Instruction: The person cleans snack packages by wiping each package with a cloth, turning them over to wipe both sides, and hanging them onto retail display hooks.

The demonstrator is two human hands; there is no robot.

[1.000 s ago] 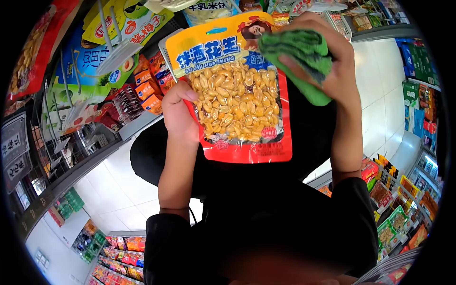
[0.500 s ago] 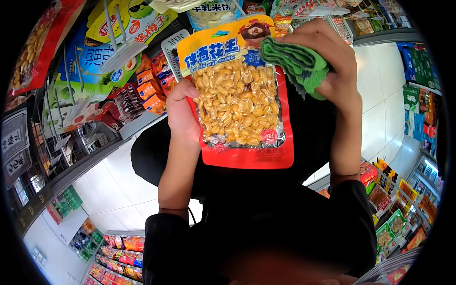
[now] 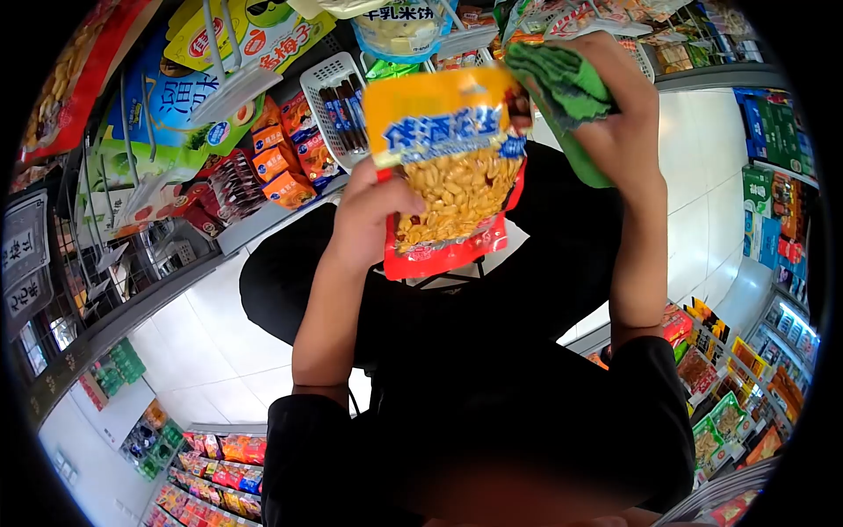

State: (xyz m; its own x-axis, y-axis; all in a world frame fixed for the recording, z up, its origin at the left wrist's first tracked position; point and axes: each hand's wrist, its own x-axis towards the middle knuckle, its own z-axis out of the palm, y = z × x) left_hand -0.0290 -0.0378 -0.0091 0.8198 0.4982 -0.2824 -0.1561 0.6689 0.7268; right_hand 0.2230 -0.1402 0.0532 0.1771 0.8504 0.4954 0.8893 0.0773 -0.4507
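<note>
A bag of peanuts (image 3: 457, 189) with a yellow top and red edges hangs in front of my body, tilted and a little blurred. My left hand (image 3: 369, 215) grips its left edge, thumb across the front. In my right hand (image 3: 619, 119), closed and raised beside the bag's upper right corner, is a folded green cloth (image 3: 562, 88). Part of the cloth hangs below the fingers. Behind the bag's upper left stands a white basket (image 3: 318, 86) with dark narrow packets in it.
Snack bags hang from hooks at the left, among them a blue and green bag (image 3: 171, 110). Orange packets (image 3: 285, 189) lie beside the basket. More stocked shelves (image 3: 733, 395) stand at the right, with pale floor tiles (image 3: 694, 158) between.
The peanut bag has tipped and its lower edge has risen, uncovering more of the white basket. My left hand has moved up and right with it. My right hand still holds the cloth.
</note>
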